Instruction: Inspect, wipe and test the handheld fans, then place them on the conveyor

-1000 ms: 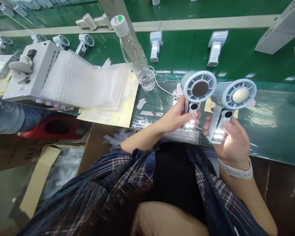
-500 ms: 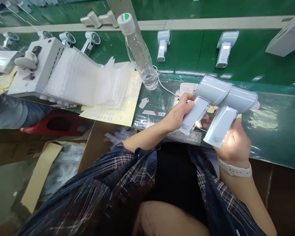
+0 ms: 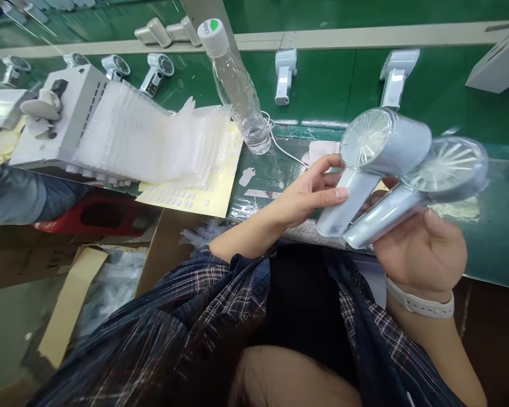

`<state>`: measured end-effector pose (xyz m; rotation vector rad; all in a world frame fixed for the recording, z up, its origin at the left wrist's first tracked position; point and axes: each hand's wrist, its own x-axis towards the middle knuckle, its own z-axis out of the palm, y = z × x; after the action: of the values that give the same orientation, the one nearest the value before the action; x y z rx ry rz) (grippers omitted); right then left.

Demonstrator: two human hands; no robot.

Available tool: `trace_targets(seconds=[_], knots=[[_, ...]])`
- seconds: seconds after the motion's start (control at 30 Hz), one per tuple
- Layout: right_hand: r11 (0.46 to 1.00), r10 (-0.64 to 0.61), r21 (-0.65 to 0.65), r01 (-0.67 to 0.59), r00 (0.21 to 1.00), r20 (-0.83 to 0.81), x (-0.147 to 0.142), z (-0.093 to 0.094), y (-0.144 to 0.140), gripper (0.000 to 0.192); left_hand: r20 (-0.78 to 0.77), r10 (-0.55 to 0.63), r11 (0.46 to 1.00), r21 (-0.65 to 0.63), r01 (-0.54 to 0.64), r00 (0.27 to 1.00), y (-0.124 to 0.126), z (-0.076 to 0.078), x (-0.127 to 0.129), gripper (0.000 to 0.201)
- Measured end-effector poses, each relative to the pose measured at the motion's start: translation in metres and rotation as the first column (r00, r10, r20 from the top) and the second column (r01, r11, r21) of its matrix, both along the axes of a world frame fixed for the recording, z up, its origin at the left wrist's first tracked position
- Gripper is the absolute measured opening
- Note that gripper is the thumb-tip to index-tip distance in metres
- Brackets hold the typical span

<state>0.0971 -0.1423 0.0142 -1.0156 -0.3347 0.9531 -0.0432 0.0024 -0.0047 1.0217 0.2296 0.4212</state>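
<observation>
Two light-blue, hair-dryer-shaped handheld fans with glossy casings are raised over the bench edge, one in each hand. My left hand is closed on the handle of the left handheld fan, thumb along its side. The right handheld fan rests tilted in my right hand, whose fingers go behind its handle and are partly hidden. Both round grilles with radial fins face up toward me. The two handles lie close together at their lower ends.
A water bottle stands on the bench beside a stack of bubble bags on a yellow sticker sheet. More fans lie on the green belt. A white box and a co-worker's sleeve are at left. An open carton is below.
Both fans have been turned so that their grilles now show instead of the casing backs. My right hand has shifted right and rolled palm up.
</observation>
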Motion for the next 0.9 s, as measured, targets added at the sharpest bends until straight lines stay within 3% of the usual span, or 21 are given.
trace_targets(seconds=[0.2, 0.37, 0.57, 0.7, 0.8, 0.9], knots=[[0.998, 0.046, -0.028, -0.048, 0.998, -0.052, -0.002, -0.001, 0.001, 0.028, -0.047, -0.181, 0.97, -0.174, 0.17, 0.982, 0.003, -0.003, 0.005, 0.078], [0.996, 0.088, -0.025, -0.088, 0.996, 0.03, -0.01, 0.005, -0.005, 0.024, -0.031, -0.112, 0.964, -0.245, 0.101, 0.993, 0.002, -0.003, 0.008, 0.069], [0.996, 0.019, -0.084, -0.003, 0.981, 0.194, -0.01, 0.009, -0.013, 0.042, 0.007, -0.131, 0.962, -0.242, 0.129, 0.991, 0.002, -0.003, 0.012, 0.057], [0.998, -0.024, -0.045, 0.036, 0.968, 0.248, -0.011, 0.006, -0.015, 0.052, 0.009, -0.152, 0.96, -0.238, 0.15, 0.988, 0.004, -0.006, 0.014, 0.056], [0.998, -0.021, -0.047, 0.031, 0.979, 0.201, -0.01, 0.005, -0.014, 0.039, 0.014, -0.103, 0.957, -0.27, 0.103, 0.995, 0.003, -0.008, 0.014, 0.054], [0.998, 0.021, -0.064, -0.016, 0.997, 0.08, -0.006, 0.006, -0.011, 0.028, -0.003, -0.068, 0.977, -0.203, 0.066, 0.998, 0.001, -0.008, 0.01, 0.05]])
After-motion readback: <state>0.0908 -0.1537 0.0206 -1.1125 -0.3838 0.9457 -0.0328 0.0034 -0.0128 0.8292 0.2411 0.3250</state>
